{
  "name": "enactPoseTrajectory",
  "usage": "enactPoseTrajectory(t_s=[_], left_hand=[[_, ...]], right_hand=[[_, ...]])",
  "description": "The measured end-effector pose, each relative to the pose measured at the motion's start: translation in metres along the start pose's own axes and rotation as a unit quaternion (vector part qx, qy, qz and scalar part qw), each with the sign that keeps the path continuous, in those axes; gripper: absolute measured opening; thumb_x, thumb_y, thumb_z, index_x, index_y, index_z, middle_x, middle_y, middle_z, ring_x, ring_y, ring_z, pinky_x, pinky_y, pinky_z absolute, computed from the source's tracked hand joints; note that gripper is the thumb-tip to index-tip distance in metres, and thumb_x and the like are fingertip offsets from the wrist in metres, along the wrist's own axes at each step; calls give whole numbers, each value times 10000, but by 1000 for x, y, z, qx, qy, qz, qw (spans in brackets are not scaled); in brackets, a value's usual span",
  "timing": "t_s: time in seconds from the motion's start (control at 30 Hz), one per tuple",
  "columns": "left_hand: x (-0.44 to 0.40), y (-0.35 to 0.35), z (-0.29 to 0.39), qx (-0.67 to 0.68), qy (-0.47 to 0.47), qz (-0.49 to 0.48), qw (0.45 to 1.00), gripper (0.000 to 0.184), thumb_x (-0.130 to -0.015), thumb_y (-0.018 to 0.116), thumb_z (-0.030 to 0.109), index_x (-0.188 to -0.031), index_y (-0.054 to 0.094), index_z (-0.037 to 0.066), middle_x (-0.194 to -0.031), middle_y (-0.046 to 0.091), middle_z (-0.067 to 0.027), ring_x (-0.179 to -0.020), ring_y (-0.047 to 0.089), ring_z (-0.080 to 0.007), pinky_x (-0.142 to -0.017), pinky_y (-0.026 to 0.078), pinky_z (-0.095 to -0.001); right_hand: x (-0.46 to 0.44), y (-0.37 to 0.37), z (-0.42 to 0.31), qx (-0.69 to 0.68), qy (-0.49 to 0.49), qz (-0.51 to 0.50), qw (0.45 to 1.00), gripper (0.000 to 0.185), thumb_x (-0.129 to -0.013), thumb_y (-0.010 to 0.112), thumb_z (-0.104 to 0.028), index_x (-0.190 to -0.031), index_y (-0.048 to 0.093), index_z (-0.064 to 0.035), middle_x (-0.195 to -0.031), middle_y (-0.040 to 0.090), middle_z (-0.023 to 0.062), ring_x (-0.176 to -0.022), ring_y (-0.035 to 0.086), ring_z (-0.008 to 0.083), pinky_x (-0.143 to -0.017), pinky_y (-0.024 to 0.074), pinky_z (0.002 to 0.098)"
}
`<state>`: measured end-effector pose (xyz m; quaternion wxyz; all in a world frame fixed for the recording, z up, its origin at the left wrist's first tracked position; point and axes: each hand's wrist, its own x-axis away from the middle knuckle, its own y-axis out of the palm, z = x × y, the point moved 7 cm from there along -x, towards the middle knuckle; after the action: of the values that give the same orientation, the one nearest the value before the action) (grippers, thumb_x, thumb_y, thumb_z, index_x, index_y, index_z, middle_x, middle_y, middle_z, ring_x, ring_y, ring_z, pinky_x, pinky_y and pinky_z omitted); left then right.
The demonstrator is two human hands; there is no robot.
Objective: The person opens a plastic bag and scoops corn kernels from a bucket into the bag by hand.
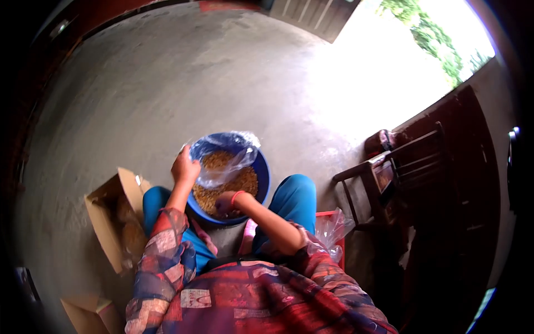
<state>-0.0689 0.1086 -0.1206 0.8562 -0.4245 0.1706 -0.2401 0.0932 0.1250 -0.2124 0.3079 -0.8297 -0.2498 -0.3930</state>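
A blue basin (266,181) sits on the floor between my knees, part filled with loose golden-brown grain-like pieces (242,183). At the basin's left rim, my left hand (186,167) is closed on the edge of a clear plastic bag (225,173), which spreads across the basin over the pieces. My right hand (226,204), with a red band at the wrist, reaches down into the near side of the basin. It touches the loose pieces, and its fingers are hidden, so its grip does not show.
An open cardboard box (105,222) with bagged contents stands by my left knee, and another box (92,314) lies nearer. Clear plastic bags (332,228) rest on a red item at my right. A dark wooden chair (367,172) stands farther right, near the bright doorway.
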Motion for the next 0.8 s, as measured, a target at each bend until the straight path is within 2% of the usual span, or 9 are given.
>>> enactPoseTrajectory(t_s=[0.13,0.2,0.33,0.53,0.6,0.63,0.67,0.73,0.8], left_hand=[[0,2,-3,29,3,-5,1000,418,-658,577,129,-1069,508,95,-927,598,-165,-851,576,-345,-716,466,-430],[1,0,-3,33,27,24,999,401,-660,567,121,-1056,513,92,-915,601,-164,-843,579,-340,-712,471,-425],[-1,3,-6,7,-13,-15,1000,403,-673,552,135,-1072,506,106,-992,588,-151,-898,564,-329,-748,464,-417],[3,-2,-3,3,-24,-28,999,394,-684,564,128,-1070,492,108,-980,592,-137,-880,573,-323,-736,472,-420],[3,-1,-3,6,-21,-25,999,389,-684,564,127,-1066,494,109,-982,589,-133,-873,575,-321,-736,472,-415],[2,-1,-4,8,-26,-21,999,389,-684,564,127,-1066,494,109,-982,589,-133,-873,575,-321,-736,472,-415],[2,-1,-3,9,-22,-21,999,386,-684,563,126,-1064,495,108,-982,588,-132,-871,576,-320,-735,473,-412],[3,-1,-4,10,-22,-20,1000,383,-684,562,124,-1061,496,107,-981,586,-130,-869,577,-318,-734,473,-409],[3,0,-4,6,-19,-21,1000,385,-681,565,123,-1059,497,104,-976,586,-128,-867,577,-317,-727,475,-402]], right_hand=[[7,-22,-2,136,-134,216,958,238,-700,541,-225,-863,625,-73,-815,615,167,-729,591,325,-671,464,391],[33,-31,-9,106,-150,229,956,215,-728,538,-241,-843,621,-80,-803,612,161,-723,583,330,-663,456,389],[61,-39,4,16,-167,298,940,189,-743,538,-242,-806,627,-88,-746,601,170,-733,581,328,-663,449,402],[63,-29,8,-13,-160,247,956,194,-765,542,-217,-806,621,-45,-725,603,153,-692,591,278,-651,450,359],[63,-32,5,-150,-181,214,948,196,-793,533,-196,-807,611,-17,-720,615,103,-672,581,210,-659,450,333],[70,-38,-6,-187,-220,215,933,185,-831,519,-189,-818,602,-24,-641,562,34,-549,506,121,-521,425,275],[77,-45,-16,-183,-221,211,934,185,-831,519,-189,-818,602,-24,-641,562,34,-549,506,121,-521,425,275],[84,-58,-18,-438,-138,158,874,169,-853,507,-198,-832,589,-52,-576,471,-20,-440,396,60,-393,318,208],[89,-87,-28,-501,-210,207,814,166,-871,487,-210,-839,575,-73,-555,400,-50,-404,304,18,-357,211,164]])
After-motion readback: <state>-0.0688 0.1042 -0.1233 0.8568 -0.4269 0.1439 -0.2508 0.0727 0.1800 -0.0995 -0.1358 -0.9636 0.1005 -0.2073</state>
